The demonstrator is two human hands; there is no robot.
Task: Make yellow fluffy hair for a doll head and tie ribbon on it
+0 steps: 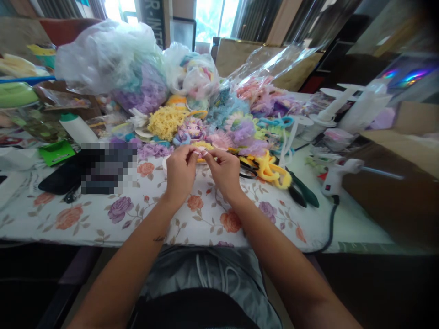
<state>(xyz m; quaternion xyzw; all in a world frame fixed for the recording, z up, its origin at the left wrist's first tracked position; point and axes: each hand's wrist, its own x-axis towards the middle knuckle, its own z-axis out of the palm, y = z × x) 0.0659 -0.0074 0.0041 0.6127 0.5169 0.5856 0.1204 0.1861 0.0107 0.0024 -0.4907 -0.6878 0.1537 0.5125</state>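
My left hand (180, 171) and my right hand (224, 170) meet over the flowered cloth (137, 219), fingertips pinched together on a small pink piece (201, 151). Its exact shape is too small to tell. Both wrists hover above the cloth. Just beyond the fingers lies a round decoration with a doll-like figure (192, 129), beside a fluffy yellow bundle (167, 122) and pink and purple ruffles (245, 137). Yellow fuzzy strips (272, 170) lie to the right of my right hand.
Plastic bags of ruffled material (113, 59) pile up at the back left. A white glue gun (338, 178) with a black cord, dark green-handled pliers (303, 189) and a cardboard box (401, 183) are at the right. A black pouch (65, 171) lies left.
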